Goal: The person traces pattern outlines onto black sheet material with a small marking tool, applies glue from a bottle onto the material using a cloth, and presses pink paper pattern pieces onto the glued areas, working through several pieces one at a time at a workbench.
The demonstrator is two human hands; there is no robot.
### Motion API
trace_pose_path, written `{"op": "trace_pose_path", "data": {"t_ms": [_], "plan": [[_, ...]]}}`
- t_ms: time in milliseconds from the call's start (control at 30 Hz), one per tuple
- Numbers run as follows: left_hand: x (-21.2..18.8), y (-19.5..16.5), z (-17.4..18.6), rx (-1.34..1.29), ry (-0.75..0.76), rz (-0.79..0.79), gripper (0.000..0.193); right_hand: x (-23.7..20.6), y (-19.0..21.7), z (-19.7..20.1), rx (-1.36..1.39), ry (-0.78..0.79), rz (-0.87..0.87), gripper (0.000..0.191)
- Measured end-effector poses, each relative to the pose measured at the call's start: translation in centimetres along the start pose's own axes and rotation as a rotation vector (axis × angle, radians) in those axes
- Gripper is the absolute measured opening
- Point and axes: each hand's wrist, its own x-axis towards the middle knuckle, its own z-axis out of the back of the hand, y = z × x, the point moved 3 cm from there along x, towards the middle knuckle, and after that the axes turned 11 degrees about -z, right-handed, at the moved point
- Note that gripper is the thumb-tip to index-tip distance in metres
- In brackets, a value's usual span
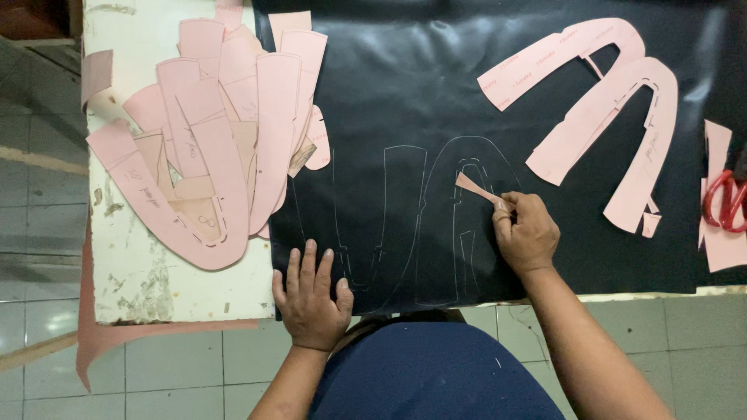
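A black sheet of leather-like material (436,85) covers most of the table and bears thin traced outlines (436,225) of shoe-part shapes. My left hand (310,295) lies flat on the sheet's near left corner, fingers spread. My right hand (527,231) pinches the end of a small narrow pink paper pattern strip (476,189), which rests inside one traced outline.
A heap of pink paper patterns (210,140) lies on the worn white tabletop (156,280) at the left. Two large curved pink patterns (607,101) rest on the sheet at the upper right. Red-handled scissors (725,201) sit on more pink pieces at the right edge. Tiled floor lies below.
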Motion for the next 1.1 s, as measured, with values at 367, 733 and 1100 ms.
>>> {"op": "trace_pose_path", "data": {"t_ms": [367,733,1100], "plan": [[0.07,-0.19,-0.07,-0.007,-0.009,0.003,0.05,-0.03,-0.15,-0.08,0.021,-0.034,0.011,0.009],[0.08,-0.2,-0.15,-0.011,-0.005,0.005,0.049,-0.04,-0.28,-0.2,0.015,-0.05,0.023,0.01],[0.11,-0.31,0.13,-0.016,0.019,0.017,0.05,-0.07,-0.39,-0.2,0.025,-0.052,0.015,0.011]]}}
